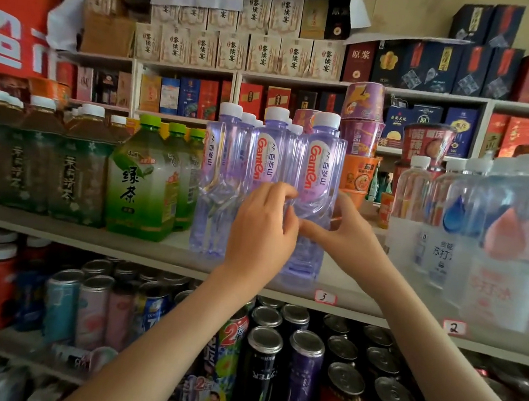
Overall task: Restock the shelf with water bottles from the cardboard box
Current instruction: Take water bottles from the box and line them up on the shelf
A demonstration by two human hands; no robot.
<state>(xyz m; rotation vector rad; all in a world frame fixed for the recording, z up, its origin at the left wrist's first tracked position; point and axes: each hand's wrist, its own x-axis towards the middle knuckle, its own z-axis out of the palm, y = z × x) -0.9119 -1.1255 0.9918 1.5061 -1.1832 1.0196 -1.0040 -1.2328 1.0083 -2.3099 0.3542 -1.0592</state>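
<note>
Standing upright, purple-tinted water bottles (269, 155).

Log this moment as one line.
task: restock | left hand: grips bottles | right hand: grips right bottle | shelf: bottles upright

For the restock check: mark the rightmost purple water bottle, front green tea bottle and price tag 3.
rightmost purple water bottle (317, 170), head view, label
front green tea bottle (134, 184), head view, label
price tag 3 (325, 297), head view, centre
</note>
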